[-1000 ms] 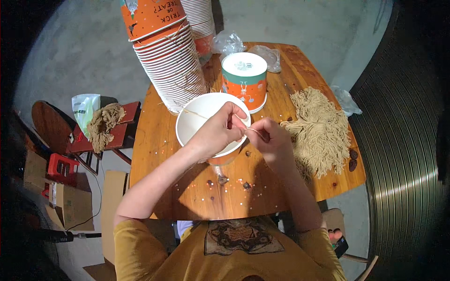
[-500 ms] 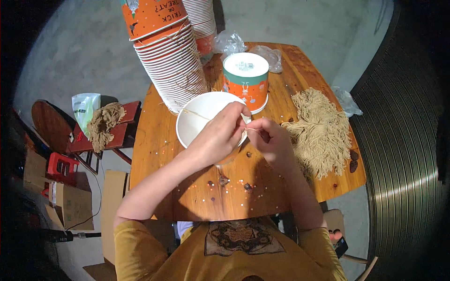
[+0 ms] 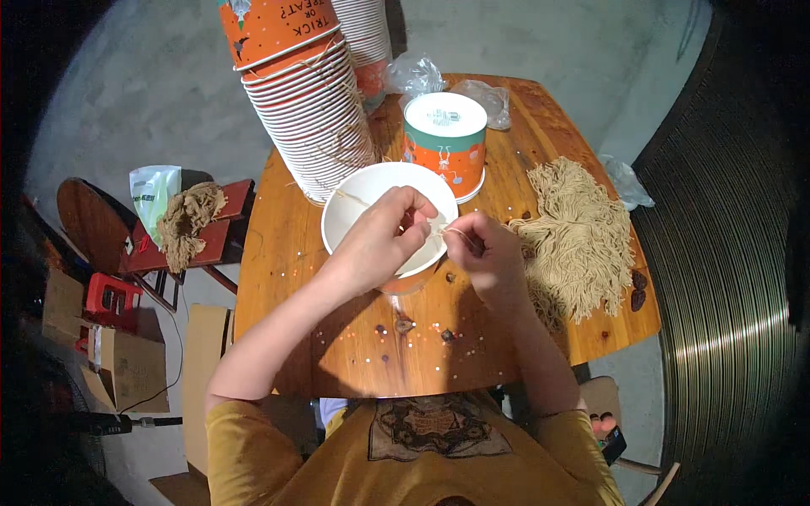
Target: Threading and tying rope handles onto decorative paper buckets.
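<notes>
Twine (image 3: 456, 230) pinched beside the white bucket (image 3: 349, 216), at its four o'clock

The right hand (image 3: 492, 255) pinches twine between fingertips, probably for fine control; the left hand (image 3: 384, 238) curls over the bucket, grip unclear. Piled yarn (image 3: 582, 240) lies at three o'clock on the worktop (image 3: 405, 367), presumably within reach.

Makeshift workroom, seemingly: wooden table (image 3: 274, 295), tall bucket stack (image 3: 314, 114), cord heap (image 3: 580, 240), cardboard box (image 3: 133, 371).

White inside: the round paper bucket (image 3: 353, 221). Orange and green, white-figured: the upturned paper tub (image 3: 444, 145). Beige: the shaggy string bundle (image 3: 584, 240). Orange-brown, dark-knotted: the wooden tabletop (image 3: 531, 126).
</notes>
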{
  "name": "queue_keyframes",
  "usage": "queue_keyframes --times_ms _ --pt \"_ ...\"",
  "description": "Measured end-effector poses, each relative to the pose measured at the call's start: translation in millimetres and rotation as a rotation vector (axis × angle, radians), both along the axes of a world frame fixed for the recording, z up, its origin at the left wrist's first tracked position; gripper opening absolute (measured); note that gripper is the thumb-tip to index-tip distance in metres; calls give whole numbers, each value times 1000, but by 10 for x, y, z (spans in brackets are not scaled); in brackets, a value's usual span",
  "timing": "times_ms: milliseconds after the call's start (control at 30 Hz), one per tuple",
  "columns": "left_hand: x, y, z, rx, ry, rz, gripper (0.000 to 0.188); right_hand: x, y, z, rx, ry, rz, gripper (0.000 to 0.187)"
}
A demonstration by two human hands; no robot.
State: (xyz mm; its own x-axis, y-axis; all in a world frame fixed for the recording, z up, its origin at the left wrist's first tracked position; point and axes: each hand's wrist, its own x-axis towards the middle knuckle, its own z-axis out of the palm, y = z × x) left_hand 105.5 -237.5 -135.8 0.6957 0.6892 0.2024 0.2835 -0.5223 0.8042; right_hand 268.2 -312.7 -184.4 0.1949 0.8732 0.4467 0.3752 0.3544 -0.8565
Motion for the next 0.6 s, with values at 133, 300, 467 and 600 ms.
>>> queue_keyframes --times_ms 133,300,467,600 --pt "23 -51 -1 -112 65 7 12 -15 4 9 69 -64 -36 11" --pt "54 -50 -7 -130 105 26 12 -27 -20 22 42 -103 -44 11" --pt "59 -31 -135 170 28 37 11 -30 -28 30 33 -111 -53 11" --pt "104 -102 -139 191 -18 83 9 -36 -26 25 45 -130 -73 11"
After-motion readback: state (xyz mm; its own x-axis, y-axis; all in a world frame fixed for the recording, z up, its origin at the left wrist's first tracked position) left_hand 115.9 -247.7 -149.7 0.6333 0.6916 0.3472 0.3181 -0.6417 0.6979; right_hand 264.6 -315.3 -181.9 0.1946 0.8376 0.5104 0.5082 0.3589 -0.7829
